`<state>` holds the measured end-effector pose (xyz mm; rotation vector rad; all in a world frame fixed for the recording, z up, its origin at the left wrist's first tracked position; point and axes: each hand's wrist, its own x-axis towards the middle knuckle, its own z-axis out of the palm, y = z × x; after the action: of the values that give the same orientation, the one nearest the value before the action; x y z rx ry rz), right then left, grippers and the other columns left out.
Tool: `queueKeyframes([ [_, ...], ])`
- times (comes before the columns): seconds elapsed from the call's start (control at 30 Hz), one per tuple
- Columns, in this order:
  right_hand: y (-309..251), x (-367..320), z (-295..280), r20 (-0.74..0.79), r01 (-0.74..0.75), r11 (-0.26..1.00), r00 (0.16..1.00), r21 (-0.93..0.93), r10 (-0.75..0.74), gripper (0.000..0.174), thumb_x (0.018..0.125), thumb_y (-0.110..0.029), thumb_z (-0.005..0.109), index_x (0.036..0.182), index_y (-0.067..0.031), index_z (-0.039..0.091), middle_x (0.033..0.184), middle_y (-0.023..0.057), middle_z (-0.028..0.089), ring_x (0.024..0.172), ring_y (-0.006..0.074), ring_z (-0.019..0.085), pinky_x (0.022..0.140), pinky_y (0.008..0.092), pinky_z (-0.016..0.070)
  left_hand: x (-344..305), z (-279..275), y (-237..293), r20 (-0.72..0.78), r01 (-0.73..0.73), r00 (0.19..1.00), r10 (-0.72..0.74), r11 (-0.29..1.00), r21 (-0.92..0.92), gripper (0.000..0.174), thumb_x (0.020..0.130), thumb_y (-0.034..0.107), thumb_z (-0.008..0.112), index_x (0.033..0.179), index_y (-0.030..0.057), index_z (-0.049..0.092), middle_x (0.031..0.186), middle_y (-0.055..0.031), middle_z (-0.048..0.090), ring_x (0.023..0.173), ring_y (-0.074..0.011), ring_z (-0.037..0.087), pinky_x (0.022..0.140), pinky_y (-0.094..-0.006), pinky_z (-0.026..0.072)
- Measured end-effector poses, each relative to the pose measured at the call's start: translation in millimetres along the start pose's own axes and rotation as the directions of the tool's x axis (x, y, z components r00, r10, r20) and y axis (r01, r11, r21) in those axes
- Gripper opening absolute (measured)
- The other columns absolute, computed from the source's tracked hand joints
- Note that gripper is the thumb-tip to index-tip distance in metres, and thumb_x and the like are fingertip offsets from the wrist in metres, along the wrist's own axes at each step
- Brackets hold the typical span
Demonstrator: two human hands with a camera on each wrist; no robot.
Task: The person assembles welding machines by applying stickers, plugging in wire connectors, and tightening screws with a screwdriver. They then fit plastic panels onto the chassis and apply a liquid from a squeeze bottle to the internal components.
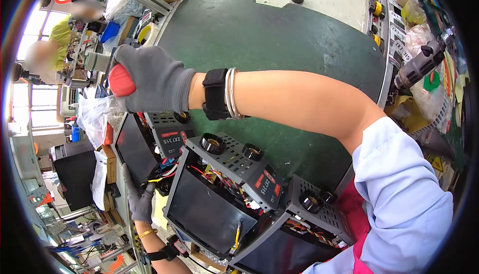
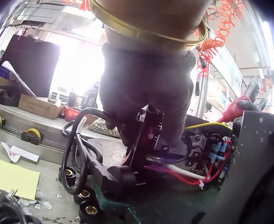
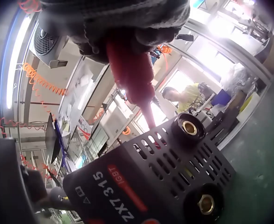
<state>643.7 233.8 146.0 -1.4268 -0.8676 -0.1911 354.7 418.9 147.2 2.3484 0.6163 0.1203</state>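
My gloved right hand (image 1: 154,77) grips a red squeeze bottle (image 1: 121,80), raised above the far welding machine (image 1: 172,133) marked ZX7 315. Below that hand in the right wrist view, the bottle's tapered nozzle (image 3: 147,114) points down at the slotted end panel (image 3: 174,161) beside a black round socket (image 3: 190,127). My gloved left hand (image 1: 140,201) is at the rear of the same machine, one finger straight along the dark side panel (image 1: 133,146). Around its fingers in the left wrist view are a black power cord (image 2: 76,154) and red wires (image 2: 186,177); the fingertips are partly hidden.
Two more welding machines, one in the middle (image 1: 212,209) and one nearer (image 1: 304,229), stand in a row with wires exposed. A green mat (image 1: 279,39) covers the bench. Roller rails run along the side with yellow wheels (image 1: 377,8). Other people are in the background.
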Motion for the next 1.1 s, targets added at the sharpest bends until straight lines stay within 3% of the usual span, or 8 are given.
queueKeyframes([
  [0.07, 3.5, -4.4, 2.3, -0.028, -0.019, 0.999, 0.999, 0.032, 0.020, 0.048, 0.065, -0.027, 0.079, 0.098, -0.0024, 0.054, 0.087, 0.0196, 0.065, 0.082, 0.0366, 0.066, 0.072, 0.0405, 0.0537, 0.0, 0.8, 0.3, 0.006, -0.003, 1.000, 0.003, 0.999, -0.049, 0.086, 0.084, 0.004, 0.067, 0.152, 0.0096, 0.014, 0.157, -0.0061, 0.019, 0.141, -0.0164, 0.022, 0.112, -0.0325, 0.0280],
  [0.2, 3.2, -12.3, -3.0, -0.025, -0.137, 0.990, 0.990, 0.038, 0.138, 0.052, 0.064, -0.028, 0.080, 0.102, -0.0026, 0.054, 0.088, 0.0190, 0.065, 0.083, 0.0364, 0.067, 0.074, 0.0404, 0.0539, -0.2, 0.8, -7.7, -0.028, -0.053, 0.998, 0.053, 0.999, 0.002, 0.091, 0.082, 0.016, 0.073, 0.153, 0.0147, 0.016, 0.151, -0.0117, 0.030, 0.134, -0.0217, 0.035, 0.104, -0.0339, 0.0370],
  [0.27, 5.5, -14.9, -1.5, -0.038, -0.112, 0.993, 0.993, 0.036, 0.114, 0.053, 0.064, -0.028, 0.081, 0.102, -0.0024, 0.054, 0.089, 0.0193, 0.065, 0.084, 0.0363, 0.067, 0.074, 0.0403, 0.0538, 0.7, -0.2, -9.4, -0.023, -0.059, 0.998, 0.059, 0.998, -0.006, 0.091, 0.082, 0.016, 0.073, 0.153, 0.0143, 0.016, 0.151, -0.0117, 0.030, 0.134, -0.0218, 0.035, 0.105, -0.0338, 0.0364],
  [0.37, 5.9, -16.7, -2.6, -0.024, -0.077, 0.995, 0.997, 0.058, 0.078, 0.053, 0.064, -0.027, 0.081, 0.103, -0.0029, 0.054, 0.090, 0.0190, 0.065, 0.085, 0.0355, 0.067, 0.075, 0.0396, 0.0539, 0.4, -0.6, -4.2, -0.035, -0.087, 0.995, 0.092, 0.988, 0.130, 0.091, 0.082, 0.017, 0.073, 0.153, 0.0136, 0.015, 0.150, -0.0122, 0.031, 0.133, -0.0223, 0.035, 0.105, -0.0340, 0.0359],
  [0.7, 9.4, -32.1, -1.9, -0.067, 0.185, 0.969, 0.982, 0.165, -0.177, 0.044, 0.065, -0.019, 0.080, 0.100, -0.0061, 0.056, 0.088, 0.0141, 0.065, 0.082, 0.0318, 0.067, 0.073, 0.0366, 0.0544, 1.4, -0.2, -5.7, -0.045, -0.093, 0.994, 0.099, 0.988, 0.122, 0.095, 0.080, 0.027, 0.077, 0.152, 0.0151, 0.016, 0.145, -0.0173, 0.038, 0.130, -0.0254, 0.042, 0.103, -0.0362, 0.0398],
  [0.8, 7.7, -34.7, -4.8, -0.065, 0.205, 0.962, 0.978, 0.180, -0.196, 0.045, 0.065, -0.019, 0.080, 0.100, -0.0059, 0.056, 0.089, 0.0141, 0.065, 0.084, 0.0319, 0.067, 0.074, 0.0367, 0.0543, -0.1, 0.8, -0.4, -0.026, 0.006, 1.000, -0.005, 0.999, 0.035, 0.088, 0.080, 0.001, 0.067, 0.152, 0.0095, 0.016, 0.154, -0.0096, 0.023, 0.140, -0.0204, 0.024, 0.112, -0.0348, 0.0283],
  [1.0, 8.6, -33.4, -13.9, -0.019, 0.126, 0.973, 0.992, 0.191, -0.125, 0.048, 0.064, -0.021, 0.081, 0.102, -0.0055, 0.056, 0.090, 0.0138, 0.065, 0.086, 0.0308, 0.067, 0.078, 0.0372, 0.0537, 0.1, -0.1, 1.3, -0.020, 0.002, 1.000, 0.000, 0.996, 0.092, 0.089, 0.081, 0.004, 0.068, 0.152, 0.0096, 0.016, 0.156, -0.0097, 0.021, 0.143, -0.0211, 0.021, 0.113, -0.0350, 0.0247],
  [1.1, 8.6, -31.9, -14.6, -0.194, 0.054, 0.977, 0.981, 0.206, -0.013, 0.049, 0.067, -0.025, 0.082, 0.102, -0.0045, 0.055, 0.087, 0.0121, 0.064, 0.082, 0.0263, 0.067, 0.075, 0.0363, 0.0538, 0.5, 1.2, -3.5, -0.061, -0.058, 0.996, 0.066, 0.991, 0.122, 0.096, 0.079, 0.030, 0.077, 0.152, 0.0153, 0.016, 0.145, -0.0180, 0.039, 0.129, -0.0257, 0.043, 0.103, -0.0371, 0.0402],
])
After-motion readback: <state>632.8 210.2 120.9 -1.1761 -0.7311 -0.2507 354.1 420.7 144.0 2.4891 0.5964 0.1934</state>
